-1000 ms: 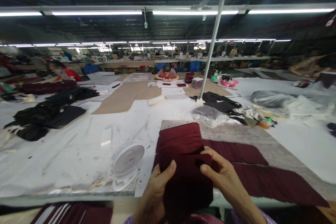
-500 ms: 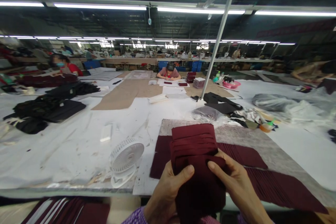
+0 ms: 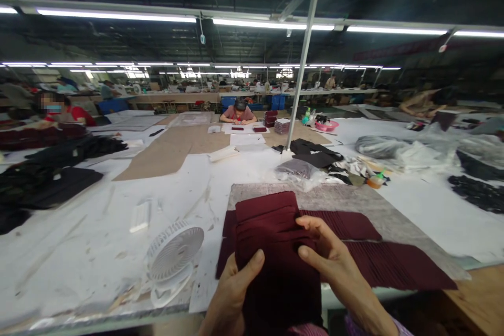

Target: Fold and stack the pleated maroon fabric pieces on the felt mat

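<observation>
You had the maroon stack raised at the near left part of the mat, its upper layers spread in uneven folds. Your left hand grasped it from the left side, thumb pressed over the front. Your right hand was at its right edge, thumb and forefinger parted against the cloth; whether they pinched a layer, you could not tell from this view.

On the mat, to the right of the stack, lay an upper row and a lower row of overlapping maroon pieces, the lower one running toward the mat's near right corner. More maroon cloth showed at the mat's left side, partly hidden.

Left of the mat, a white fan stood on the table. Just beyond the mat were a plastic bag, black cloth and a post. Farther beyond it, a pink basin sat to the right, and a person leaned over small maroon pieces.
</observation>
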`<state>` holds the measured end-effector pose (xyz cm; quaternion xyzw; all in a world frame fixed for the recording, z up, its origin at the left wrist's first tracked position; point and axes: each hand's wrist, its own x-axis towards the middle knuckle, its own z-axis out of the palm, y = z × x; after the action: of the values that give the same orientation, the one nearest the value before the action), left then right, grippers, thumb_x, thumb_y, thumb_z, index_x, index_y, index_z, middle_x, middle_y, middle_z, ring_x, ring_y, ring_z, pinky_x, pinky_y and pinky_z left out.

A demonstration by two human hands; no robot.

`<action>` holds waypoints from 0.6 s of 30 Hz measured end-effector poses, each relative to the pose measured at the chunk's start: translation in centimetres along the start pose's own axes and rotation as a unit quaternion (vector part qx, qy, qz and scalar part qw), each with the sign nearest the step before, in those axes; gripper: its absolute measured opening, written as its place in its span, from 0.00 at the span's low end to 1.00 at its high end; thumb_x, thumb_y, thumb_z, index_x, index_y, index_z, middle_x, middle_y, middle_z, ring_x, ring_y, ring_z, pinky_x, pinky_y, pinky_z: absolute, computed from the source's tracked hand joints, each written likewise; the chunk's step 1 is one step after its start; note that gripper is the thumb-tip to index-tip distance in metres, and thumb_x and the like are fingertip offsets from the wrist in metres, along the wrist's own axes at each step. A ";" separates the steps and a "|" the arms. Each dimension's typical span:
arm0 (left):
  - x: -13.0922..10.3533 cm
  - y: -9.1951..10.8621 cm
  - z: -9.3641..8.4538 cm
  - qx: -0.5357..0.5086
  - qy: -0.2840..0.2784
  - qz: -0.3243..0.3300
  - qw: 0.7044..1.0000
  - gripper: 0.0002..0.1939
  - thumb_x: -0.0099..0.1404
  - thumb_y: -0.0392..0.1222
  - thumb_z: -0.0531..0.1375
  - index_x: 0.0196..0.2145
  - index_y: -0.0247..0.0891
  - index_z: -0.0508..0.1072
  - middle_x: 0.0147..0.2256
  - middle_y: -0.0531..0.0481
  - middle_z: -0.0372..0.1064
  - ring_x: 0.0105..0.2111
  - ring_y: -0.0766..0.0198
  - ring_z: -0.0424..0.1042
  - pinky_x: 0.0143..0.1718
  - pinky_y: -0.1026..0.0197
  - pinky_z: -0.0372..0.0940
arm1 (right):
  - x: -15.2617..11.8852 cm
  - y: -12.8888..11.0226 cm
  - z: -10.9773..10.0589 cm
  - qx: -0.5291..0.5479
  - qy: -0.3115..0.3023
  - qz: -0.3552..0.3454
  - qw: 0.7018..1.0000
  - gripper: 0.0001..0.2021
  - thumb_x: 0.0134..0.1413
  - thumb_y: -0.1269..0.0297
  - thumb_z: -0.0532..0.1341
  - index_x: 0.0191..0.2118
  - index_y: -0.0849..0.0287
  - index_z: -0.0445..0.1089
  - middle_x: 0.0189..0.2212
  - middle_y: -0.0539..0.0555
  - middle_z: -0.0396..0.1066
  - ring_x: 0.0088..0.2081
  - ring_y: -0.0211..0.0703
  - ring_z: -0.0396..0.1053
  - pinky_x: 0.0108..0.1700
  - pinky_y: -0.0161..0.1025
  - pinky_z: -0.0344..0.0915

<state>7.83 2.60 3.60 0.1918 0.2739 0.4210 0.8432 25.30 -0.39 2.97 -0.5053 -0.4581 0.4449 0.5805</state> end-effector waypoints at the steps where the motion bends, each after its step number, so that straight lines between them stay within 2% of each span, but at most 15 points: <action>1: 0.1 0.0 -0.1 0.003 0.013 0.001 1.000 0.28 0.53 0.40 0.67 0.52 0.34 0.70 0.38 0.40 0.78 0.43 0.46 0.75 0.52 0.45 0.64 | 0.0 0.0 0.0 0.004 -0.001 0.005 1.000 0.19 0.46 0.56 0.68 0.44 0.53 0.68 0.40 0.53 0.70 0.41 0.45 0.69 0.40 0.36 0.68; 5: 0.0 0.1 0.0 0.005 0.013 0.016 1.000 0.27 0.54 0.38 0.66 0.52 0.35 0.70 0.37 0.41 0.78 0.43 0.47 0.75 0.52 0.45 0.63 | 0.0 0.2 0.2 0.021 0.022 -0.015 0.999 0.10 0.46 0.57 0.68 0.32 0.56 0.71 0.33 0.51 0.69 0.34 0.40 0.67 0.33 0.32 0.65; 8: -0.2 0.0 0.5 0.013 -0.005 0.024 1.000 0.27 0.54 0.38 0.66 0.52 0.34 0.70 0.37 0.40 0.78 0.44 0.46 0.74 0.52 0.45 0.63 | 0.2 0.2 0.3 0.019 0.038 -0.040 0.998 0.10 0.46 0.58 0.68 0.25 0.58 0.70 0.31 0.49 0.68 0.32 0.38 0.65 0.32 0.30 0.64; 14: -0.2 -0.4 0.9 0.019 -0.014 0.038 0.999 0.27 0.50 0.39 0.68 0.50 0.33 0.72 0.38 0.39 0.78 0.45 0.44 0.73 0.52 0.44 0.62 | 0.5 0.3 0.3 -0.002 0.070 -0.013 0.997 0.15 0.41 0.53 0.69 0.24 0.58 0.67 0.27 0.49 0.65 0.28 0.38 0.62 0.27 0.31 0.62; 18: 0.0 -0.5 0.4 0.029 -0.012 0.035 0.999 0.25 0.52 0.38 0.67 0.49 0.34 0.73 0.36 0.40 0.79 0.44 0.46 0.74 0.52 0.45 0.63 | 0.6 0.5 0.3 -0.017 0.064 -0.025 0.997 0.15 0.44 0.54 0.68 0.24 0.58 0.66 0.28 0.49 0.64 0.29 0.38 0.63 0.29 0.31 0.63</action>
<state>8.41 2.32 3.67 0.2308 0.2692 0.4398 0.8252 25.10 0.28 2.53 -0.5308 -0.4399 0.3888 0.6112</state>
